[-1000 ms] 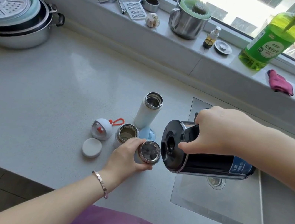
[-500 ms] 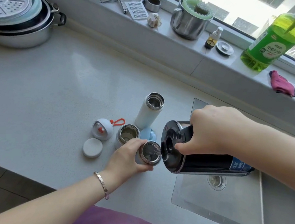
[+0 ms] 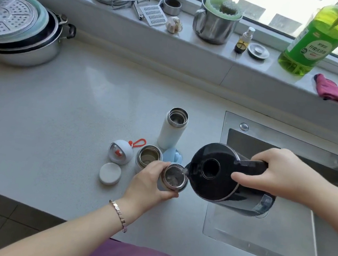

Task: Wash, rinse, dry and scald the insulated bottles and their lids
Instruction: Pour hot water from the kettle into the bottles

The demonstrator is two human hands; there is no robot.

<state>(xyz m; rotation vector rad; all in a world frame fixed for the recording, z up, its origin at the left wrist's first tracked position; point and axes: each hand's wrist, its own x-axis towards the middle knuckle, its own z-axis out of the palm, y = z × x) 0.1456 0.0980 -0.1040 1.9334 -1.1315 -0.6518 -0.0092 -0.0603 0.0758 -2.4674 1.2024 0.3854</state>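
- Scald step: R hand (image 3: pixel 280 175) grips kettle (image 3: pixel 218 176) handle, spout at bottle (image 3: pixel 174 179) mouth.
- L hand (image 3: pixel 150 182) wraps bottle, counter edge by sink (image 3: pixel 256 243).
- Next: steady pour, stop before rim, then other 2 bottles.

Ran pale and speckled as a counter (image 3: pixel 76 112), a steel sink (image 3: pixel 274 132) let into the right end. Carried stacked steel pots (image 3: pixel 30 53) at far left. Carried near the middle a tall white bottle (image 3: pixel 171 135), upright and open, a blue lid (image 3: pixel 171 155) at its foot, a short open bottle (image 3: pixel 148 158) just beside, then a domed white lid (image 3: pixel 120 152) with an orange loop (image 3: pixel 140 142) and a flat white cap (image 3: pixel 110 173).
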